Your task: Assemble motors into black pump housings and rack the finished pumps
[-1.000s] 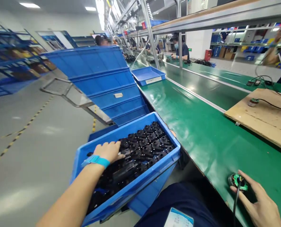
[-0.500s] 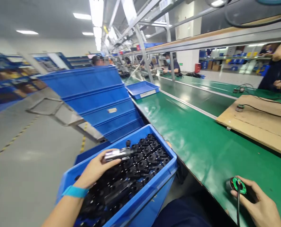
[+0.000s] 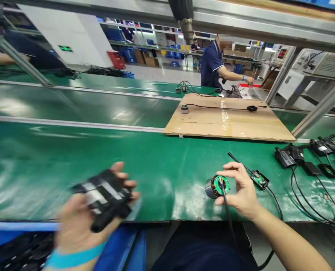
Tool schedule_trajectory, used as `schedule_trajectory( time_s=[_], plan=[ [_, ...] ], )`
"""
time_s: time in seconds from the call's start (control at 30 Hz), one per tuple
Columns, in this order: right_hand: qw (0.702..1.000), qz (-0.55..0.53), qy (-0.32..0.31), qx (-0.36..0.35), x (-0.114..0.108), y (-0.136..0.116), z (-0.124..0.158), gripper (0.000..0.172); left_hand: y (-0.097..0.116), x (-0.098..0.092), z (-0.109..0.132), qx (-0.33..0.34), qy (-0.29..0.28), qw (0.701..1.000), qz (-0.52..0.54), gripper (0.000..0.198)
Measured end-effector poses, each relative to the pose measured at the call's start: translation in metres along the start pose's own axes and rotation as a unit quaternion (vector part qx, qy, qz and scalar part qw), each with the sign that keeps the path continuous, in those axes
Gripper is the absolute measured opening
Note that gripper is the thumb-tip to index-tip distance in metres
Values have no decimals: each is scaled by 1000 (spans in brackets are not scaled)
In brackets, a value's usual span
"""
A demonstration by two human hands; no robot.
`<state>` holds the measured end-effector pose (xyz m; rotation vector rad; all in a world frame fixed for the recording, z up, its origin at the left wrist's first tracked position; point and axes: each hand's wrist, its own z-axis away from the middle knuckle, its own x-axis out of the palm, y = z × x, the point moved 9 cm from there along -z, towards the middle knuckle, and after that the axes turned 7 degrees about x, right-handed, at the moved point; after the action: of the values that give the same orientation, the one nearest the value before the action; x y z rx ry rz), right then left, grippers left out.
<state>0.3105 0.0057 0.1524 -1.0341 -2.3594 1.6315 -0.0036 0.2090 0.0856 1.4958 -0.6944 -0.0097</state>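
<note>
My left hand [image 3: 85, 218], blurred and wearing a turquoise wristband, holds a black plastic housing [image 3: 106, 194] with pale shiny strips on it, over the bench's front edge. My right hand [image 3: 240, 190] pinches a small round motor [image 3: 214, 187] between thumb and fingers, just above the green bench top. Its green circuit board faces me, and a black cable runs down from it. Behind my right hand lies an open black box with a circuit board [image 3: 259, 179], with cables at both ends. A gap separates the housing from the motor.
At lower left stands a blue bin [image 3: 20, 227] of black parts. Several black units with cables [image 3: 285, 157] lie at the right. A cardboard-covered board [image 3: 201, 122] carries another motor. A screwdriver tip [image 3: 186, 28] hangs overhead. A co-worker [image 3: 212, 66] stands across the bench.
My view has swung right from the bin to the bench. My left hand has lifted the black housing out from over the bin to the bench edge. My right hand still grips the motor.
</note>
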Motion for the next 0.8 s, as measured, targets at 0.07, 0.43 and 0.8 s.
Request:
schedule_trajectory(
  time_s=[0.07,0.43,0.8],
  plan=[
    [1000,11,15,-1,-9,-7,1,59,-25,60,-4,-45,-79,994,52,67],
    [995,13,-7,-97,8,-84,-6,66,-50,192,18,-65,-407,911,-16,63],
    [950,51,-287,-109,66,-85,-24,47,-56,186,19,-55,-474,871,-120,68]
  ],
)
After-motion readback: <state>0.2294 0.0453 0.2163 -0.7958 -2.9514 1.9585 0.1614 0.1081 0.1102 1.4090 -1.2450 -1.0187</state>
